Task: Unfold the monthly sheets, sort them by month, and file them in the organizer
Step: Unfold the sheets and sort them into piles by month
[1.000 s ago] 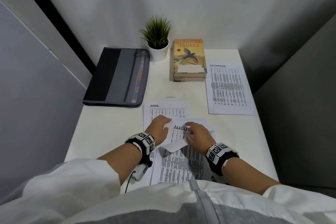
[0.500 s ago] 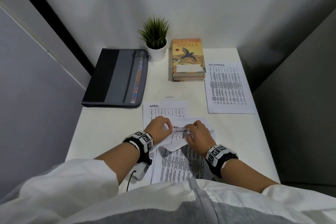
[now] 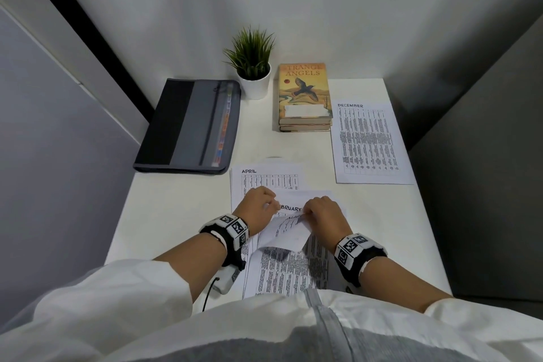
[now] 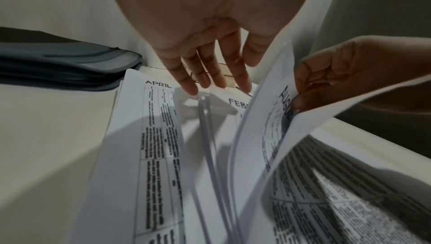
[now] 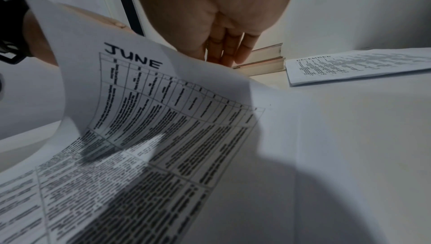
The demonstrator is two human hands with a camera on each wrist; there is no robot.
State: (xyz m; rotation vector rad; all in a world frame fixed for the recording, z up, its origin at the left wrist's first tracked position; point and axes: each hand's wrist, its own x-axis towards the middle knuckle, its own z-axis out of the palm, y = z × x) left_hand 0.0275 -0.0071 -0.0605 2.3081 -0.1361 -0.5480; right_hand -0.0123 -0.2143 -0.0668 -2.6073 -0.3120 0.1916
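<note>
Peeling back the top edge of the white printed sheet headed AUGUST [image 3: 284,232], my right hand [image 3: 324,216] pinches the paper between thumb and curled fingers near its heading, and the sheet bows up off the stack at the near edge of the white desk [image 3: 176,200]. My left hand [image 3: 256,203] hovers just beside it with fingers straight and spread, their tips down at the loose pages, as the left wrist view shows; I cannot tell whether they touch. Under the lifted page lies the white sheet headed FEBRUARY [image 3: 293,200], and beneath that, offset toward the left, the white sheet headed APRIL [image 3: 264,176]. The right wrist view also shows a curled white sheet headed JUNE [image 5: 149,104] in the same stack, lifted in front of that hand.

The white sheet headed DECEMBER [image 3: 368,144] lies flat and alone on the right side of the desk, well apart from the stack. The dark grey zipped fabric organizer [image 3: 188,126], coloured tabs showing along its edge, lies closed at the far left. Between it and the December sheet stand a small green plant in a white pot [image 3: 252,67] and a stack of two books, the upper with an orange cover [image 3: 304,94].
</note>
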